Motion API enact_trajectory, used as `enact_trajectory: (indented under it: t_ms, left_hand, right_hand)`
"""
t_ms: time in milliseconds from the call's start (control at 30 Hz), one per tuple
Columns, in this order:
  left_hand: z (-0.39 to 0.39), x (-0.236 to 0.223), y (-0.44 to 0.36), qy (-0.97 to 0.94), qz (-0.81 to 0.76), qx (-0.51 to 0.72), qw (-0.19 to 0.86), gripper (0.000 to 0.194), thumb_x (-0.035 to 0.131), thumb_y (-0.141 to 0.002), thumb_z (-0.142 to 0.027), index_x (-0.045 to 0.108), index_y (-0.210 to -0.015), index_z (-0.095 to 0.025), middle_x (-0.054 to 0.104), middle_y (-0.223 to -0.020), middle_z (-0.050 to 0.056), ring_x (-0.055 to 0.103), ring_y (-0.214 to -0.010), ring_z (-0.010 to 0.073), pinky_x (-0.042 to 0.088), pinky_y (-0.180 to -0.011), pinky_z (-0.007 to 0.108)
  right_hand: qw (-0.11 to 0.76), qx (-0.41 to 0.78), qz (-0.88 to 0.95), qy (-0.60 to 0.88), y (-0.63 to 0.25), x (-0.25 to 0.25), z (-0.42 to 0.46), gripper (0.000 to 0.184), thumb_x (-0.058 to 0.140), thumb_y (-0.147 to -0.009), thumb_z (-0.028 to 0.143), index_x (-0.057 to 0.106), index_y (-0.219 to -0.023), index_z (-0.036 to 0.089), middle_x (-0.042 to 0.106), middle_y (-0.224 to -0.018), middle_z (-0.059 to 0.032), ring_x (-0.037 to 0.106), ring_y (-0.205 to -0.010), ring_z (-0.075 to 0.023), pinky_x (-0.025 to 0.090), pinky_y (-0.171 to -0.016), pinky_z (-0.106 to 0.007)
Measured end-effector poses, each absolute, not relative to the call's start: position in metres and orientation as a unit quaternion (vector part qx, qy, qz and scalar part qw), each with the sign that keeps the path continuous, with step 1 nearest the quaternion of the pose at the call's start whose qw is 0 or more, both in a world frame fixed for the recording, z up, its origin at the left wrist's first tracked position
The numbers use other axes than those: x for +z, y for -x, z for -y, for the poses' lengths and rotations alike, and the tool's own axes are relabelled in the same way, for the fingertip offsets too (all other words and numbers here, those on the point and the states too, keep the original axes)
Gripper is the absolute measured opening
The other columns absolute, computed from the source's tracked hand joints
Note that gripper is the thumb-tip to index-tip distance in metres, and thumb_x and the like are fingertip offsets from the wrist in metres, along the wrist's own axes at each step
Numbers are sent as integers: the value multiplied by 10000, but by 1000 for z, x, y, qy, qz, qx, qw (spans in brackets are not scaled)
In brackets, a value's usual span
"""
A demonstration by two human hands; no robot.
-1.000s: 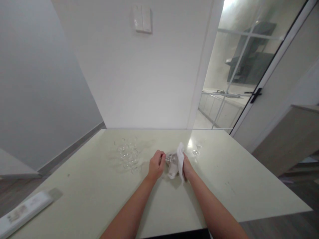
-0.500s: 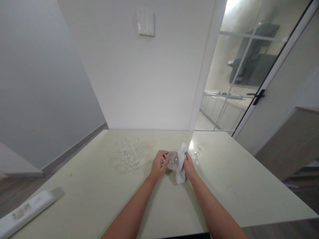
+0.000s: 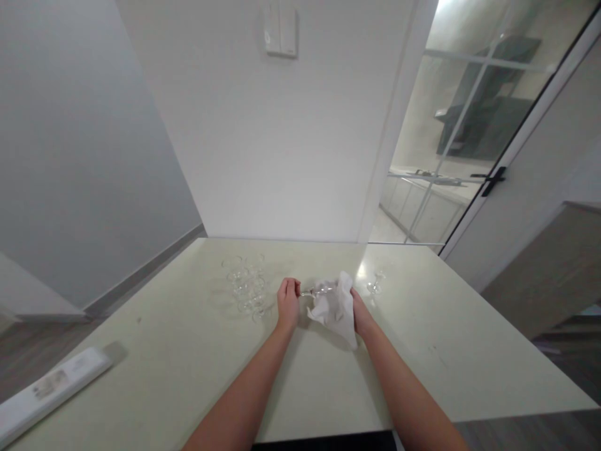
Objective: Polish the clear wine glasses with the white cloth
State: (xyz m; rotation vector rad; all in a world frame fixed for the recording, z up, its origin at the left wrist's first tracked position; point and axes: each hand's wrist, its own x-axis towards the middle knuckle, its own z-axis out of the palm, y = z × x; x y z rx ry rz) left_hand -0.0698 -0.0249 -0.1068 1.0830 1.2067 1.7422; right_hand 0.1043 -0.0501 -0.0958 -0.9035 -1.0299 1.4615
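Note:
My left hand (image 3: 288,302) is closed around the foot end of a clear stemmed glass (image 3: 313,292) held sideways over the pale table (image 3: 188,351). My right hand (image 3: 360,315) grips a white cloth (image 3: 334,308) that is wrapped over the bowl of that glass. A cluster of several clear glasses (image 3: 246,287) stands just left of my left hand. One small stemmed glass (image 3: 375,283) stands alone to the right of my right hand.
A long white box (image 3: 44,393) lies at the table's near left edge. The table butts against a white wall with a switch plate (image 3: 280,32). A glass door with a black handle (image 3: 493,178) is at the right.
The hands drew apart: the left hand slid out to the glass's foot, so the stem now shows. The cloth has spread wider over the bowl.

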Motion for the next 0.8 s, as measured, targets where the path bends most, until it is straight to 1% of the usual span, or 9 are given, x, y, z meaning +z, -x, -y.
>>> enact_trajectory:
  t_ms: [100, 200, 267, 333, 500, 600, 733, 800]
  left_hand:
    - [26, -106, 71, -458, -456, 660, 384, 298, 453, -887, -417, 537, -710, -193, 408, -549, -46, 355, -486, 99, 287, -473, 216]
    - [31, -106, 68, -532, -435, 623, 373, 297, 440, -905, -412, 562, -747, -192, 415, -561, -39, 379, -515, 110, 300, -497, 231]
    - [35, -106, 66, -576, -427, 605, 347, 304, 425, -920, -404, 567, -757, -191, 433, -584, -30, 405, -550, 119, 315, -523, 240]
    - [38, -106, 66, -603, -423, 593, 325, 308, 410, -930, -396, 566, -763, -190, 452, -612, -22, 428, -581, 126, 331, -549, 247]
    - [43, -105, 65, -637, -417, 577, 296, 299, 387, -943, -382, 558, -794, -187, 470, -654, -17, 459, -626, 134, 355, -599, 255]
    - [46, -104, 64, -647, -413, 575, 284, 284, 389, -942, -370, 564, -812, -187, 477, -662, -15, 465, -634, 137, 358, -609, 255]
    - [48, -102, 63, -644, -412, 582, 278, 282, 400, -934, -365, 579, -801, -191, 498, -659, -7, 470, -630, 143, 358, -609, 258]
    - [49, -101, 63, -643, -411, 585, 275, 286, 407, -928, -371, 586, -795, -192, 515, -667, 1, 476, -635, 147, 360, -610, 261]
  right_hand:
    - [525, 601, 443, 409, -108, -103, 51, 393, 727, -659, 370, 635, -1005, 208, 717, -853, -30, 669, -781, -214, 544, -729, -344]
    - [479, 574, 534, 395, -111, -106, 55, 305, 726, -659, 311, 658, -930, 188, 708, -873, -42, 651, -816, -203, 526, -788, -352]
    - [463, 540, 583, 392, -114, -107, 57, 245, 713, -667, 306, 666, -874, 184, 703, -886, -47, 641, -840, -203, 511, -831, -358]
    - [466, 509, 604, 399, -116, -109, 57, 213, 702, -668, 319, 663, -832, 189, 700, -899, -49, 634, -850, -207, 500, -855, -366]
    - [501, 455, 601, 425, -118, -123, 48, 219, 713, -621, 359, 641, -746, 194, 694, -857, -52, 617, -810, -207, 493, -852, -374]
    - [504, 448, 595, 437, -119, -129, 45, 230, 706, -619, 367, 648, -756, 192, 694, -842, -51, 611, -796, -203, 496, -825, -362]
    - [498, 461, 590, 437, -118, -126, 47, 187, 705, -623, 345, 661, -723, 194, 697, -805, -44, 609, -763, -200, 498, -812, -354]
    - [501, 478, 577, 432, -117, -123, 50, 169, 699, -636, 329, 669, -740, 198, 700, -801, -42, 615, -774, -205, 498, -819, -355]
